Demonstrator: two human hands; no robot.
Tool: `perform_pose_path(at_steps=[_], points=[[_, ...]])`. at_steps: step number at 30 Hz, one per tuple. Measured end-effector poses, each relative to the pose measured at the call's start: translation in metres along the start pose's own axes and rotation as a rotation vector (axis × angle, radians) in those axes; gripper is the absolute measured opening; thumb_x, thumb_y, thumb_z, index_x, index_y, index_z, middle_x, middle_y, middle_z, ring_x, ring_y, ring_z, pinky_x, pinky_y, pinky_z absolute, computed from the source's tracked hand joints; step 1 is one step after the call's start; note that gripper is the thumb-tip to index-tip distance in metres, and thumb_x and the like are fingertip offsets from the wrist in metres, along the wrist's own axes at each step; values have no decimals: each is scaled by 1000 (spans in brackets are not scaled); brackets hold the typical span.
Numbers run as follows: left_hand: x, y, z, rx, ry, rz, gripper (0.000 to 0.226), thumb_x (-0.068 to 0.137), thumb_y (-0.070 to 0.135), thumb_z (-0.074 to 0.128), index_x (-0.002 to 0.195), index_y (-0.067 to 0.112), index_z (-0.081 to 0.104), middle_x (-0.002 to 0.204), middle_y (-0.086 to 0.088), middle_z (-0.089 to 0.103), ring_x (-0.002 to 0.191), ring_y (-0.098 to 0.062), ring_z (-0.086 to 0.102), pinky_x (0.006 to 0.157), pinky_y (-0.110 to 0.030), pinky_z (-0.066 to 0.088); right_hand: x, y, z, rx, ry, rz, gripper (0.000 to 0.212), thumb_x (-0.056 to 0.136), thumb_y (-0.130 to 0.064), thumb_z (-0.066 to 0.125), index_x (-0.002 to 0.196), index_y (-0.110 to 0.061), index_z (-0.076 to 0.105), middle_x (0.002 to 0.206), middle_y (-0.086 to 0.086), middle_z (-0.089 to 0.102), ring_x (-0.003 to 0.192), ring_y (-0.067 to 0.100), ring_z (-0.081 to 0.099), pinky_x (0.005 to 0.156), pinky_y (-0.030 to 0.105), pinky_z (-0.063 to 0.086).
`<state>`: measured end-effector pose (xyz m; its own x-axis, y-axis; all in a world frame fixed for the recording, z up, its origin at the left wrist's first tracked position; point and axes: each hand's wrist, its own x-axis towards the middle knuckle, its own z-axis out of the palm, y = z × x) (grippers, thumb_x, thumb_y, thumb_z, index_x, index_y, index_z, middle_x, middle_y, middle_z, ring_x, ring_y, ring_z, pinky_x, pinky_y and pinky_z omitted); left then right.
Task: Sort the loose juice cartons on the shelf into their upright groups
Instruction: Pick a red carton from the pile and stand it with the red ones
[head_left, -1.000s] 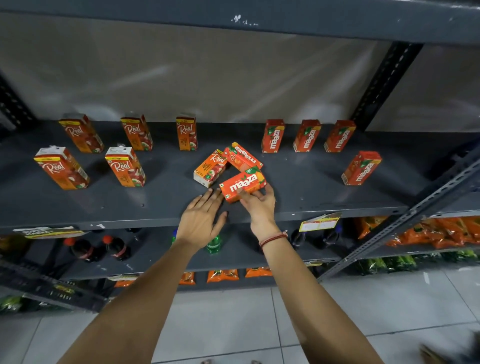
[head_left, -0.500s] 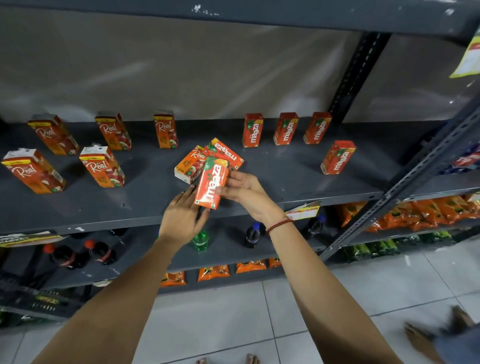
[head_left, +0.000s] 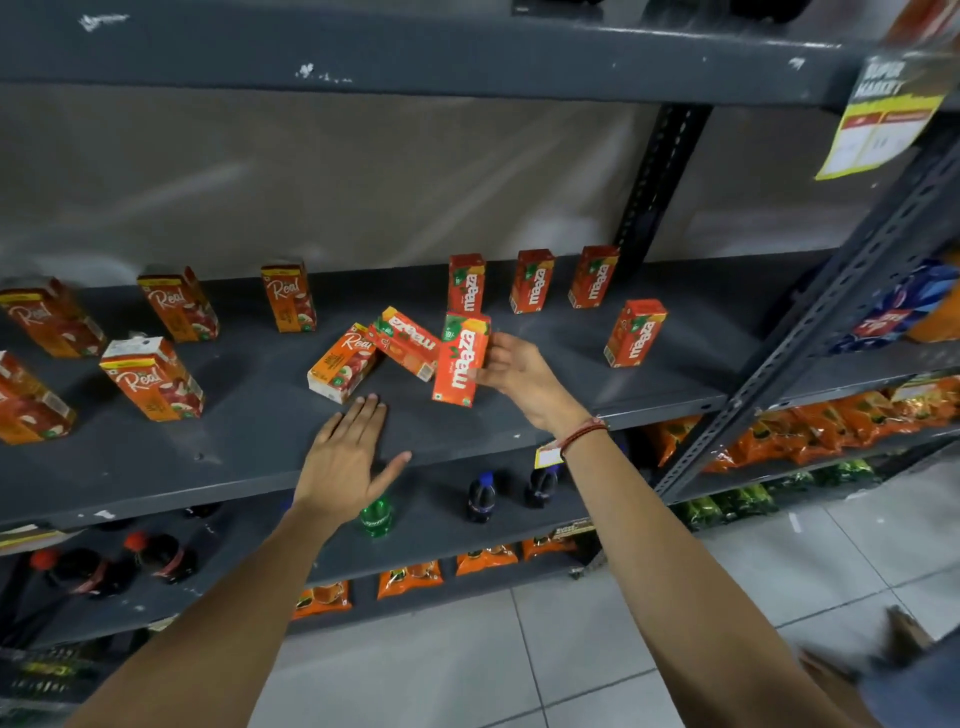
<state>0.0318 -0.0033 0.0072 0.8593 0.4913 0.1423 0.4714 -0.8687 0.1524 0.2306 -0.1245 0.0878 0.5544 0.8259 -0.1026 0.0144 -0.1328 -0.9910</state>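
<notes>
right hand (head_left: 511, 370) is pinching an upright red-orange Maaza juice carton (head_left: 460, 358) by its side, mid-shelf on the dark grey metal shelf (head_left: 260, 457); left hand (head_left: 345, 460) flat, fingers spread, holding nothing, near the front edge; two tipped cartons, an orange Real carton (head_left: 343, 362) and another red Maaza carton (head_left: 408, 343), lie touching just left; bare shelf to the right before the lone upright Maaza carton (head_left: 635, 333)

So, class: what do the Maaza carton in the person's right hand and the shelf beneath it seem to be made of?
Maaza carton: printed paperboard, probably coated, judging by its crisp folded edges and slight sheen. Shelf: likely steel painted matt dark grey; white chips show in the paint along its front edge.
</notes>
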Motion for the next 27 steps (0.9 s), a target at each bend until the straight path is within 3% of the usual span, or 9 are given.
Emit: perform_pose_path(at_steps=[3,8,20,22,25,27], points=[[9,8,0,-4,-7,-18,103,79,76,-1,139,0,37,147,-18,36,137,-28,32,112,-44,24,12,4,-32,-47,123,2,48,83,11,57,127,3,41,128,25,55,119,34,54,100,41,46],[10,9,2,22,0,-29,99,82,75,3,138,2,39,146,-16,38,135,-27,35,111,-43,26,27,12,-83,-133,279,28,53,81,16,55,130,2,39,131,22,54,121,32,53,101,41,44],[10,9,4,53,-1,-38,89,86,70,15,134,2,46,141,-16,46,131,-27,42,108,-43,32,29,29,-107,-142,240,90,51,85,9,55,132,-3,37,132,16,54,123,25,52,103,35,43],[10,9,4,60,4,-39,88,86,69,16,134,2,46,142,-15,46,131,-27,42,108,-42,31,19,34,-97,-127,390,73,54,84,6,59,133,-3,39,131,14,54,119,24,54,101,35,45],[10,10,4,72,9,-43,89,86,70,14,135,2,45,142,-14,45,132,-26,41,109,-42,31,-3,49,-63,-258,862,-98,34,84,-3,63,117,-5,55,121,13,59,101,24,61,92,40,52],[10,9,4,76,11,-43,88,86,70,14,137,3,42,145,-14,42,134,-25,38,110,-41,29,-8,51,-33,-286,865,-224,23,85,-7,63,107,-7,60,111,12,61,86,18,61,83,37,54]])
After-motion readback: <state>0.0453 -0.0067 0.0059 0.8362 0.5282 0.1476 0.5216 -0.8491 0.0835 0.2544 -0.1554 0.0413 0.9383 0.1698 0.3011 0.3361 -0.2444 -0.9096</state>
